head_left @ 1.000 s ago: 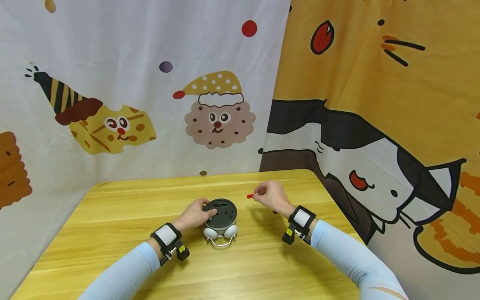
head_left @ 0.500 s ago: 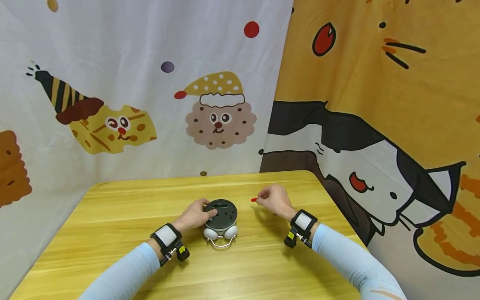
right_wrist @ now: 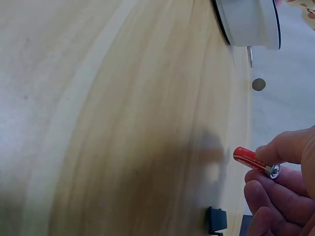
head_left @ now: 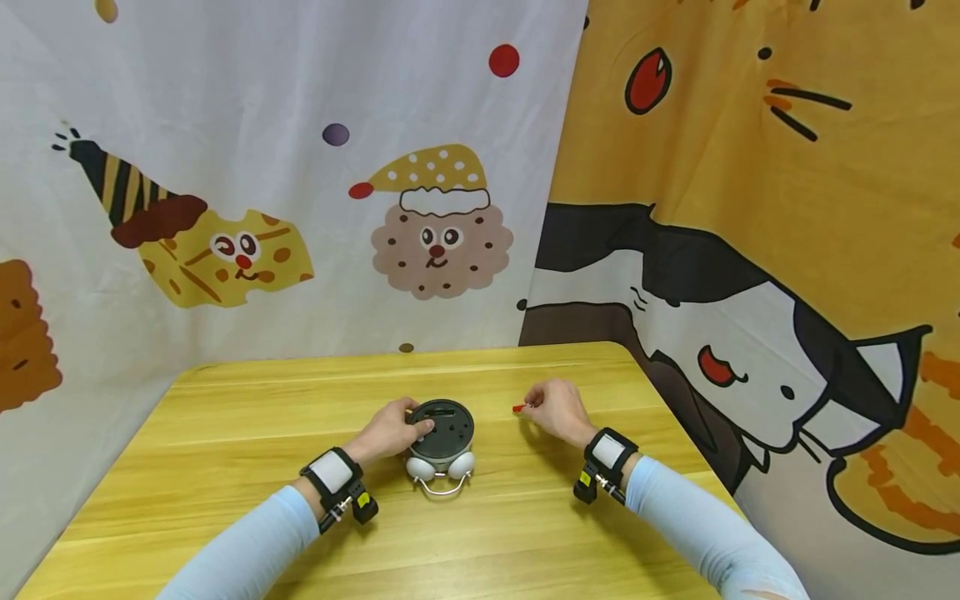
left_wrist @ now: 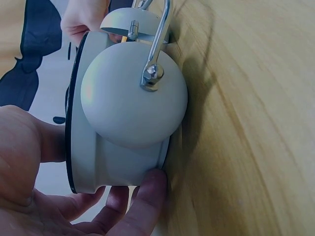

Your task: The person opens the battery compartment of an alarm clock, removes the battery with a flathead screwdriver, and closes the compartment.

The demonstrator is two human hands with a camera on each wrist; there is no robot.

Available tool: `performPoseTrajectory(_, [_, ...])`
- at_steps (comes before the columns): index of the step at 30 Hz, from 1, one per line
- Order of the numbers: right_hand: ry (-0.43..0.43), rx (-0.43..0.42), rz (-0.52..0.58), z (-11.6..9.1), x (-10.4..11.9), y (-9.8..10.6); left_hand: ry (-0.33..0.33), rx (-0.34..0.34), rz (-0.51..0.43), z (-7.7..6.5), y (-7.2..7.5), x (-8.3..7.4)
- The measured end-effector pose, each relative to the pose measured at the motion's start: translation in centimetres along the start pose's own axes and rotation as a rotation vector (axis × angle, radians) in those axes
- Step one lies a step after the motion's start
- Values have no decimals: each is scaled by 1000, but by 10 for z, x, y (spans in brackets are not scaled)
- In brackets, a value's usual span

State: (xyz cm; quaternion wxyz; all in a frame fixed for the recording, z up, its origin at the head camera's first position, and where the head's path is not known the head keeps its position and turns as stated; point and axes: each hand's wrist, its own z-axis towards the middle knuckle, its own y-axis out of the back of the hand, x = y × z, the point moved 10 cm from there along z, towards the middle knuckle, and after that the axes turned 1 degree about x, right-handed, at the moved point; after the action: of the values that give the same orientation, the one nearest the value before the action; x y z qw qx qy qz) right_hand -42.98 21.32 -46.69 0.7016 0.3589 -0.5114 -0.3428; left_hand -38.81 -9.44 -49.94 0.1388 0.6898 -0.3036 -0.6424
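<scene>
A white twin-bell alarm clock (head_left: 444, 432) lies with its black back facing up, its bells and wire handle pointing toward me. A dark slot shows in that back. My left hand (head_left: 390, 428) grips the clock's left side, thumb on the back; in the left wrist view, fingers (left_wrist: 147, 196) curl round the lower rim beside the wood. Right of the clock, apart from it, my right hand (head_left: 558, 410) pinches a small red battery (right_wrist: 250, 158) above the table. The battery's silver end points back toward the palm.
The wooden table (head_left: 225, 467) carries the clock. A small black piece (right_wrist: 215, 220) lies on it near my right hand, in the right wrist view. A printed curtain (head_left: 247, 100) hangs behind the table's back edge and along the right.
My right hand has moved a little right and toward me with the battery, farther from the clock. The left hand and the clock stay as they were.
</scene>
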Motion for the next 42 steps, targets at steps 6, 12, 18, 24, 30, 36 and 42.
performPoseTrajectory(6, [-47,35,-11,-2,-6,-6,4,4,-15,-1,0,0])
performPoseTrajectory(12, [-93,88,-49,-4,-10,-11,7,6,-24,-2,-1,1])
performPoseTrajectory(18, [-85,126,-108,-4,-12,-16,14,11,-35,-3,-1,1])
performPoseTrajectory(24, [-68,126,-140,-5,-10,-17,8,9,-29,-2,0,0])
performPoseTrajectory(30, [-95,140,-166,-5,-13,-20,2,2,-10,-2,0,-1])
performPoseTrajectory(36, [-116,156,-165,-5,-14,-22,6,1,-12,-2,0,-1])
performPoseTrajectory(42, [-121,164,-173,-4,-15,-22,4,3,-21,-2,0,-2])
